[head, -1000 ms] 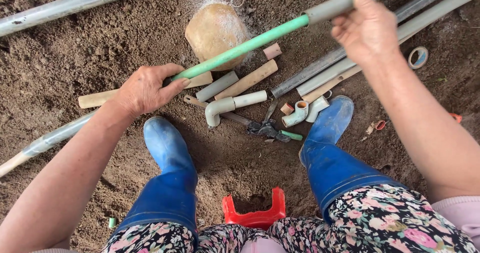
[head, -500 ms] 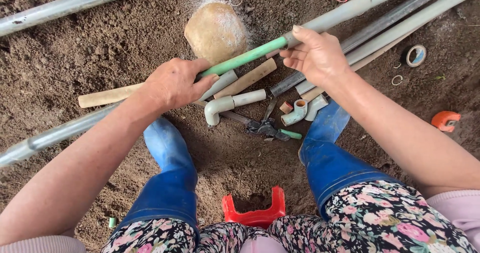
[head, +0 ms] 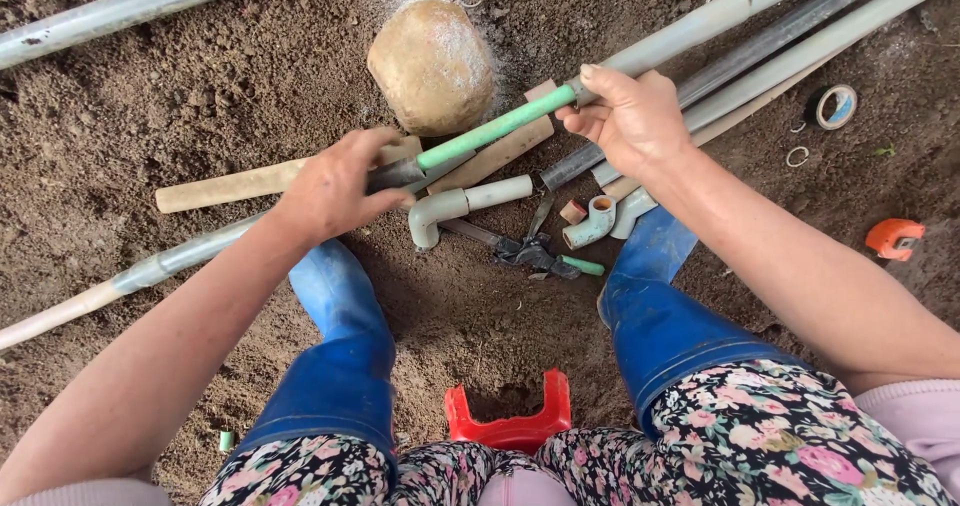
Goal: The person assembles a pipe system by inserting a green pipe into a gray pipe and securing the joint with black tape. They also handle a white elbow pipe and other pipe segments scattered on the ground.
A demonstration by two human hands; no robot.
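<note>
The ground (head: 180, 96) is bare brown dirt, loose and lumpy. A big round tan stone (head: 432, 64) sits on it near the far edge, with white dust around it. A long grey pipe (head: 140, 4) lies across the far left corner. A tan stick (head: 235, 183) lies flat on the dirt left of the middle. A bent pipe piece (head: 450, 206) and dark cutters with a green handle (head: 530, 253) lie in the middle. A roll of tape (head: 833, 106) and an orange tool (head: 893, 237) lie near the right edge. A red stool (head: 510, 426) stands at the near edge.
</note>
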